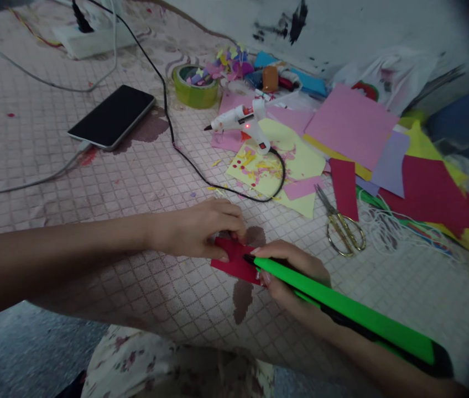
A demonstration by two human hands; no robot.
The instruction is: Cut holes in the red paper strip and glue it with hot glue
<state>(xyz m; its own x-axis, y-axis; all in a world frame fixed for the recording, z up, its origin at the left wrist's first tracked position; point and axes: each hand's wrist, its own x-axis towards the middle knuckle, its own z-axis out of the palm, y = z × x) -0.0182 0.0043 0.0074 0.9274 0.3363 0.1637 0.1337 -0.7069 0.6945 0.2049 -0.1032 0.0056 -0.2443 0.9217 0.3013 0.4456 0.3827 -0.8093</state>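
A small piece of red paper [238, 264] lies at the front of the table, between my hands. My left hand [207, 226] is closed on its left and upper edge, thumb on top and fingers curled. In my right hand [301, 265] is a long green plier-style hole punch [342, 301] with black ends, my fingers wrapped round it. Its dark tip is at the right part of the red paper; whether the paper sits between its jaws I cannot tell.
Scissors [342, 224] and white string [387, 226] lie to the right, before stacked coloured paper [353, 121]. A glue gun [245, 121] with a lit red light stands behind scraps, its black cord [188, 160] crossing the table. A phone [112, 116], tape roll [196, 97] and power strip [93, 38] stand further back.
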